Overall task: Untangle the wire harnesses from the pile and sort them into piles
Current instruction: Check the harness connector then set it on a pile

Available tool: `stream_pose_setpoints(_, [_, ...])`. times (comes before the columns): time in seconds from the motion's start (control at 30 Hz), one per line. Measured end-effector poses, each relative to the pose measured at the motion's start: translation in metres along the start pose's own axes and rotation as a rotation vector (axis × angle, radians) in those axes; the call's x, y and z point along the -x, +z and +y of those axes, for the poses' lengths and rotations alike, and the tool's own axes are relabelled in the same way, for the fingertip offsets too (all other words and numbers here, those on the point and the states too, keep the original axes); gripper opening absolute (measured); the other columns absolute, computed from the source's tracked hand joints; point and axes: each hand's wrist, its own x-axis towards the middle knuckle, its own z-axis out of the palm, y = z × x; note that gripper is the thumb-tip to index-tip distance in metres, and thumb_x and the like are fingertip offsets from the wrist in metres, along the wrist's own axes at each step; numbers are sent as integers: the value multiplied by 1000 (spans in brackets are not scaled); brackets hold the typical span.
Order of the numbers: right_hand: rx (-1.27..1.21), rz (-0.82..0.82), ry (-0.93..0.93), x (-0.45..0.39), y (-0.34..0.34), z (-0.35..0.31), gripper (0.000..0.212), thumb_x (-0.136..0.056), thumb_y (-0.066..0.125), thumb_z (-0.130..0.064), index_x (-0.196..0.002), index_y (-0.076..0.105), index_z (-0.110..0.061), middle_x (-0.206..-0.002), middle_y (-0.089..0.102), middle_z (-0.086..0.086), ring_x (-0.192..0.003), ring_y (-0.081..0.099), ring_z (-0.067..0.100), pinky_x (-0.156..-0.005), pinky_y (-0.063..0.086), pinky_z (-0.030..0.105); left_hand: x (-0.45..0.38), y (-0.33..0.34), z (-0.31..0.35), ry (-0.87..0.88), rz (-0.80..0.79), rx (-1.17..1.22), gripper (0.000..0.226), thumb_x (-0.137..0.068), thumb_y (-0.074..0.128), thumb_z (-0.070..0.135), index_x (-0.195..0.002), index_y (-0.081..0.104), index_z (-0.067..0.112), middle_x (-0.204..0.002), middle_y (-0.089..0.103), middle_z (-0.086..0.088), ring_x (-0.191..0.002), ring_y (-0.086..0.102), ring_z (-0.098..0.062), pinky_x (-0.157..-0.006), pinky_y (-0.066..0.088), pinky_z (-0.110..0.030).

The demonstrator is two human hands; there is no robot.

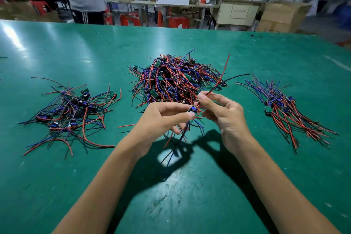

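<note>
I am holding one wire harness [192,110] up above the green table [57,47], just in front of me. My left hand [163,118] is pinching its little board between my thumb and first finger. The board's blue and red wires are hanging down under that hand. My right hand [221,112] is pinching a long red wire [218,81] between my thumb and fingertip, with my other fingers curling loosely. That red wire is running up and away to the right, over the near edge of the big pile. My two hands are sitting close together, almost touching.

The big tangled pile [176,78] is lying in the middle of the table, just past my hands. It is full of red, blue and black wires with small green boards mixed in.

On the left, a smaller, messy pile [70,112] is lying well apart from the big one, its wires pointing every way. On the right, a neater pile [283,108] is lying with its wires mostly pointing the same way and its boards bunched together.

Far away, past the table, people are standing and sitting by other tables with red stools [131,19] and cardboard boxes [281,15].
</note>
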Motion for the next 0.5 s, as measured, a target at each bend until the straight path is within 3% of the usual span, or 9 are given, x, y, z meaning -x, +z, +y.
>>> stream_pose_setpoints(0.07, [-30, -44, 81, 1, 0, 0, 21, -65, 85, -36, -78, 80, -19, -80, 76, 0, -68, 63, 5, -68, 46, 17, 0, 0, 3, -34, -35, 38, 13, -92, 69, 10, -95, 81, 14, -91, 78, -10, -62, 63, -13, -58, 53, -19])
stream_pose_setpoints(0.13, [-39, -90, 130, 1, 0, -1, 26, -59, 85, -42, -74, 80, -22, -77, 74, -2, -64, 58, 3, -70, 42, 19, -1, 1, 5, -58, -47, 52, 26, -95, 61, 8, -85, 83, 19, -91, 78, -13, -60, 64, -14, -57, 53, -19])
stream_pose_setpoints(0.23, [-18, -133, 145, 2, 0, -2, 27, -56, 84, -46, -71, 80, -24, -73, 73, -6, -59, 59, -1, -70, 42, 18, -4, 3, 7, -110, -25, 87, 31, -97, 60, 20, -75, 82, 20, -86, 78, -13, -60, 66, -16, -54, 53, -20])
stream_pose_setpoints(0.33, [31, -173, 153, 1, -1, -1, 26, -58, 84, -47, -71, 79, -24, -70, 70, -9, -59, 53, -1, -68, 40, 19, -1, 6, 3, -69, -32, 77, 17, -92, 70, 27, -84, 81, 16, -87, 78, -14, -62, 70, -19, -56, 53, -18])
stream_pose_setpoints(0.5, [106, -209, 140, 1, -1, 4, 28, -66, 82, -48, -76, 76, -23, -71, 66, -7, -64, 50, 6, -70, 37, 25, 2, 12, -2, 0, 9, 2, 8, -91, 72, 11, -95, 77, 7, -81, 76, -10, -60, 69, -20, -56, 52, -21])
